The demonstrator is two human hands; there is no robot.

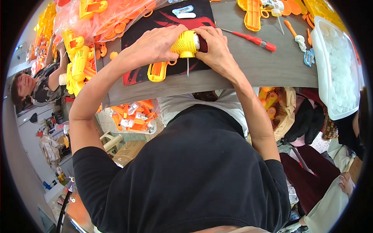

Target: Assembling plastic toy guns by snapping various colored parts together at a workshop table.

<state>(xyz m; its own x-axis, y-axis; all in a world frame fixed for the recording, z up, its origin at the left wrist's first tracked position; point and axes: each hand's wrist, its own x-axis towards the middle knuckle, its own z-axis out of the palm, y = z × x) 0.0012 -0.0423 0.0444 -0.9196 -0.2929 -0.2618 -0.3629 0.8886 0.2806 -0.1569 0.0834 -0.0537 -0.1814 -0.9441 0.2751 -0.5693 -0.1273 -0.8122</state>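
Observation:
Both my hands grip a yellow plastic toy gun body point(183, 46) above the mat. It has a round, perforated barrel and a whitish end piece on its right side. A thin metal rod point(188, 66) points down from it. My left hand point(161, 43) closes around its left side, while my right hand point(217, 49) has thumb and fingers at the whitish end. Just below my left hand lies an open orange-yellow handle half point(157, 72), partly covered by the held body. A black and red mat point(132, 75) lies under all of this.
A red screwdriver point(254, 40) lies right of the mat. Beyond it are an orange shell half point(253, 17) and a white tub point(324, 66) of translucent parts. Assembled yellow toys point(81, 62) and bagged orange parts point(116, 29) crowd the left. Another person point(42, 85) is at the far left.

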